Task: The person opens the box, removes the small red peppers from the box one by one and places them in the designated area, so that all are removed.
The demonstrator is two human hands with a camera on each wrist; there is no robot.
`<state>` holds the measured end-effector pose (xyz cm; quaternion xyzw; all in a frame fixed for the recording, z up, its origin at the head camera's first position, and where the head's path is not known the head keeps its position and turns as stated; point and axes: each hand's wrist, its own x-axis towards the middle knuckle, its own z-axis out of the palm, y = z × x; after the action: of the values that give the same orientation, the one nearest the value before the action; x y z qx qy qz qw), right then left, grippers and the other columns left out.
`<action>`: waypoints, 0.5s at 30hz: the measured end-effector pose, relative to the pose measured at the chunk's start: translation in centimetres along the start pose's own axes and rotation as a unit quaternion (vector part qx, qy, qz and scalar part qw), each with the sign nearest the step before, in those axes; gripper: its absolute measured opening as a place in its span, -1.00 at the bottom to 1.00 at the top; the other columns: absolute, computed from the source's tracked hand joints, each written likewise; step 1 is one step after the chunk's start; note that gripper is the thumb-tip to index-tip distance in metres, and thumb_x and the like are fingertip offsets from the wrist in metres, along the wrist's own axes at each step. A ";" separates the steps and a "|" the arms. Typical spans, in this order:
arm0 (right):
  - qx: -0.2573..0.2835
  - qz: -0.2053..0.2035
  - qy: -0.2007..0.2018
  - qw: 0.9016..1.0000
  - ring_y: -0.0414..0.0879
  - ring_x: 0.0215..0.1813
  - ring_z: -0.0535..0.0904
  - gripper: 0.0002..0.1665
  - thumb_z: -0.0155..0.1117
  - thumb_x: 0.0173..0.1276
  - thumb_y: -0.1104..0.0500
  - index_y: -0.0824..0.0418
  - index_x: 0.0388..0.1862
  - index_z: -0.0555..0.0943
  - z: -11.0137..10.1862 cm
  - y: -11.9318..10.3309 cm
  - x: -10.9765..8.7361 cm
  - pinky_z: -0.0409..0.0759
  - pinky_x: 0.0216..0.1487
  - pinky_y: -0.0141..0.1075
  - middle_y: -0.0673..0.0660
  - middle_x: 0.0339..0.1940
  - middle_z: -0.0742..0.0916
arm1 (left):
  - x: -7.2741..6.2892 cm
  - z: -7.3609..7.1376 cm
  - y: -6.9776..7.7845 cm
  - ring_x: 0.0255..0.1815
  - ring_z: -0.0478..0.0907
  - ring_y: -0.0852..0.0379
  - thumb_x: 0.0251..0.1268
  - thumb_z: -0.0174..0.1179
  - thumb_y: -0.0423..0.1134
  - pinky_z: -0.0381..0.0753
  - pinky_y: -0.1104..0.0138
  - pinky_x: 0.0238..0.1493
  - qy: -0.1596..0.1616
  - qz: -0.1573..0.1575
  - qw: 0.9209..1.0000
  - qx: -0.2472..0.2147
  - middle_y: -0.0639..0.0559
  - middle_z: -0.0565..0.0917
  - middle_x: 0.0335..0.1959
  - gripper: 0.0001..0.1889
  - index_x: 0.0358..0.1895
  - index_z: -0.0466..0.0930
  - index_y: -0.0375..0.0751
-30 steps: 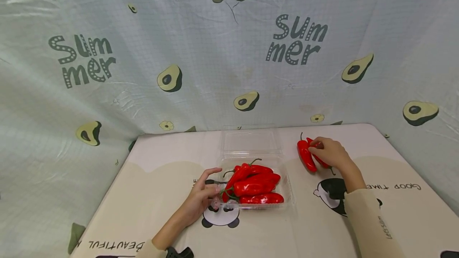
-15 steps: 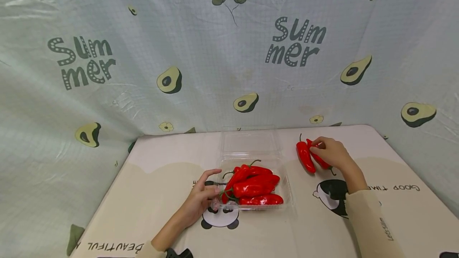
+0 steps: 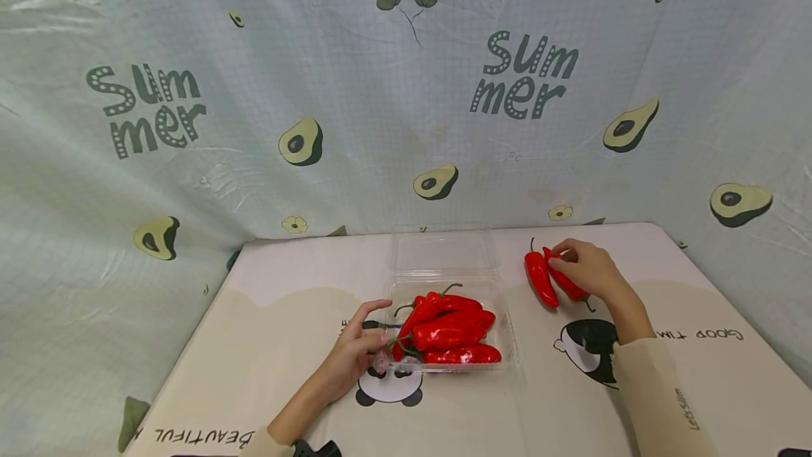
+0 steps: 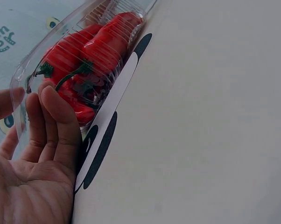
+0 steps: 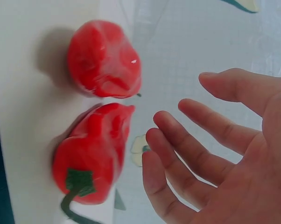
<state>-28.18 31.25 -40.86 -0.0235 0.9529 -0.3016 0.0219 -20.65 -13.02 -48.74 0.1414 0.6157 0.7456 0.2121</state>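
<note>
A clear plastic box (image 3: 510,333) with its lid (image 3: 444,252) folded back holds several glossy red peppers (image 3: 447,330) with green stems. My left hand (image 3: 352,351) grips the box's near left corner: the thumb lies at the rim, and bent fingers rest against the outer wall in the left wrist view. To the right, two red peppers lie side by side on the table, a left one (image 3: 540,279) and a right one (image 3: 571,284). My right hand (image 3: 590,270) hovers over the right pepper. In the right wrist view its fingers are spread and hold nothing, apart from both peppers.
The table (image 3: 298,288) has a pale cover with panda prints and lettering. Behind it hangs a light curtain (image 3: 355,90) with avocado prints. The table's right edge runs beyond my right arm.
My right hand has shifted slightly up and to the right, showing more of the pepper beneath it. The left hand, box and peppers stay in place.
</note>
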 end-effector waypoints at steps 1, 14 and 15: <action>0.002 0.000 0.001 1.000 0.39 0.14 0.59 -0.48 0.21 0.51 0.05 0.37 0.29 0.52 0.0 -0.2 0.0 0.74 -0.02 0.11 0.51 0.19 0.64 | 0.0 0.0 0.0 -0.52 0.54 0.28 0.50 0.00 -0.34 0.60 0.39 -0.32 -0.001 -0.001 1.000 -0.002 0.21 0.64 -0.49 -0.33 0.59 -0.02 -0.15; 0.017 -0.048 0.021 0.998 0.32 0.20 0.60 -0.47 0.19 0.54 0.01 0.30 0.33 0.51 -0.9 -3.0 -0.8 0.59 0.20 0.27 0.41 0.17 0.70 | 0.0 0.0 -0.1 -0.53 0.53 0.28 0.51 0.01 -0.33 0.60 0.39 -0.33 -0.001 0.003 1.000 -0.005 0.19 0.65 -0.47 -0.34 0.59 0.00 -0.14; 0.020 -0.053 0.021 0.998 0.31 0.21 0.60 -0.48 0.20 0.54 0.01 0.29 0.33 0.51 -1.0 -3.3 -1.0 0.57 0.22 0.28 0.40 0.17 0.70 | 0.0 0.0 -0.1 -0.53 0.53 0.28 0.51 0.01 -0.33 0.60 0.38 -0.33 -0.003 0.004 1.000 -0.005 0.20 0.64 -0.47 -0.34 0.59 -0.01 -0.14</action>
<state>-27.15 29.17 -38.12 -0.0673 0.9444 -0.3215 -0.0133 -20.63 -13.05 -48.81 0.1444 0.6108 0.7492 0.2117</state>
